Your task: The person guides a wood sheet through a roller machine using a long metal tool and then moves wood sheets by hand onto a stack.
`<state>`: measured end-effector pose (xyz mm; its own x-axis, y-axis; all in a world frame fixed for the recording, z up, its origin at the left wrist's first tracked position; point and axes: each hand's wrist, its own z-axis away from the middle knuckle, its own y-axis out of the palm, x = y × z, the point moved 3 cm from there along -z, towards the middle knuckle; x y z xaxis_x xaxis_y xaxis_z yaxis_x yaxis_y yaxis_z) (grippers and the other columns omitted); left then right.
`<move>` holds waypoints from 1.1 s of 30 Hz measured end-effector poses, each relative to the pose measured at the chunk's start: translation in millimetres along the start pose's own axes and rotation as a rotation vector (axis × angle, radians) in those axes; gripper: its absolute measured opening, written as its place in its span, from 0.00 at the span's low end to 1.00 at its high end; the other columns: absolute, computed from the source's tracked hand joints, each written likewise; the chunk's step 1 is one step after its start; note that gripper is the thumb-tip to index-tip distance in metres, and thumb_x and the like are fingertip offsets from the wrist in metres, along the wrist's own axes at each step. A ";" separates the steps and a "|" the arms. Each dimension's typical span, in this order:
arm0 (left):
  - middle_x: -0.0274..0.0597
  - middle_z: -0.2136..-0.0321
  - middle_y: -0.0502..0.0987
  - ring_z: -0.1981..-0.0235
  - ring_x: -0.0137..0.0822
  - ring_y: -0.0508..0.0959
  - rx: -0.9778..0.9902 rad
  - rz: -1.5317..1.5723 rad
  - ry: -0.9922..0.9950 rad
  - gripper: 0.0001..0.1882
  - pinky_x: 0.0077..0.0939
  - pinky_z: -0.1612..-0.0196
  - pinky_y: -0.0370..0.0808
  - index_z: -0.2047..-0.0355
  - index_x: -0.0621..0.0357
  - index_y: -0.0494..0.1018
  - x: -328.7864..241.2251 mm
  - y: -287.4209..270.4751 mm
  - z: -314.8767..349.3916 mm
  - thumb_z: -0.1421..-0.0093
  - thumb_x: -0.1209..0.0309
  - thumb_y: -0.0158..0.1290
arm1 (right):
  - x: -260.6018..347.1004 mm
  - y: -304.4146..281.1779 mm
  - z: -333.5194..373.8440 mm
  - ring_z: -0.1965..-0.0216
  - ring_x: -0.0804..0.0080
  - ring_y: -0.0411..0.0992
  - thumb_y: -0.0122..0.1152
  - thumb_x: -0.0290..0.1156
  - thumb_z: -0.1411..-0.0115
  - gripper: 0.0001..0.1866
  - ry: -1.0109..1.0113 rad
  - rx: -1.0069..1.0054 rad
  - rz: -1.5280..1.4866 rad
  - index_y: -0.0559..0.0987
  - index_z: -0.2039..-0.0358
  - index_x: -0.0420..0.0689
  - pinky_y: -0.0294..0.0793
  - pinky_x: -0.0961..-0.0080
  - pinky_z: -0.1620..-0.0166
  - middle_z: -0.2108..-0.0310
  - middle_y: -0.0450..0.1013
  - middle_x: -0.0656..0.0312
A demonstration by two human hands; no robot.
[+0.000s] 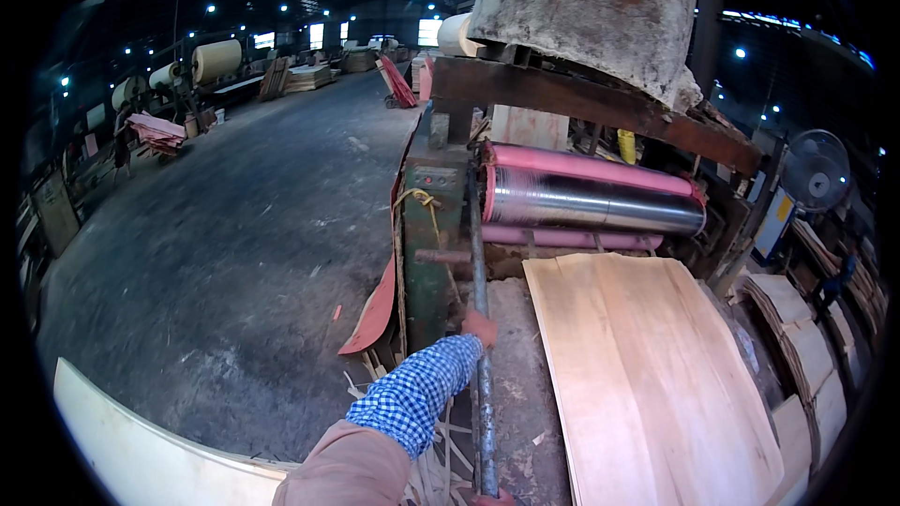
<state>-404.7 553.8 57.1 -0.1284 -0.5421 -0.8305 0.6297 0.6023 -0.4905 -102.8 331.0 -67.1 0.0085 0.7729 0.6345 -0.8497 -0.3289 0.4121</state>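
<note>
My left hand [480, 327], at the end of a blue checked sleeve, is wrapped round a long worn metal bar [482, 394]. The bar runs from the lower edge up to the left end of a roller machine. Only part of my right hand [493, 498] shows at the lower edge, closed round the near end of the same bar. Ahead is a shiny steel roller [600, 201] between pink-coated rollers [600, 167]. A stack of pale wood veneer sheets [647, 365] lies to the right of the bar.
A green machine post [433, 253] with buttons and a yellow rope stands left of the bar. Pink-stained sheets [375, 314] lean against it. More veneer stacks [806, 347] and a large fan [816, 169] are at the right. A pale board [159, 450] lies at lower left.
</note>
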 end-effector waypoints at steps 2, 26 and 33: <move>0.60 0.60 0.74 0.55 0.53 0.73 -0.049 0.037 -0.023 0.19 0.38 0.53 0.71 0.60 0.66 0.70 12.5 0.0 -5.4 0.52 0.70 0.52 | 22.0 18.1 26.8 0.88 0.82 0.58 0.53 0.30 0.44 0.08 0.024 0.094 0.083 0.71 0.79 0.45 0.52 0.84 0.86 0.88 0.63 0.68; 0.61 0.56 0.72 0.52 0.55 0.71 -0.015 0.113 0.027 0.21 0.39 0.49 0.68 0.57 0.67 0.68 22.3 5.6 -57.0 0.51 0.68 0.51 | -2.7 12.3 -9.4 0.87 0.84 0.56 0.49 0.35 0.42 0.11 0.104 0.207 0.103 0.69 0.82 0.51 0.52 0.86 0.84 0.87 0.60 0.73; 0.61 0.54 0.71 0.51 0.54 0.70 -0.004 0.003 0.034 0.22 0.37 0.48 0.67 0.56 0.68 0.67 0.8 -7.1 -46.7 0.50 0.68 0.51 | 21.3 35.3 9.7 0.89 0.84 0.54 0.48 0.35 0.41 0.12 0.260 0.244 -0.005 0.66 0.81 0.52 0.53 0.86 0.85 0.88 0.59 0.73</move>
<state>-445.1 576.4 47.6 -0.1521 -0.5201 -0.8405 0.6269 0.6067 -0.4888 -127.5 330.6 -32.7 -0.1489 0.8765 0.4577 -0.6987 -0.4208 0.5785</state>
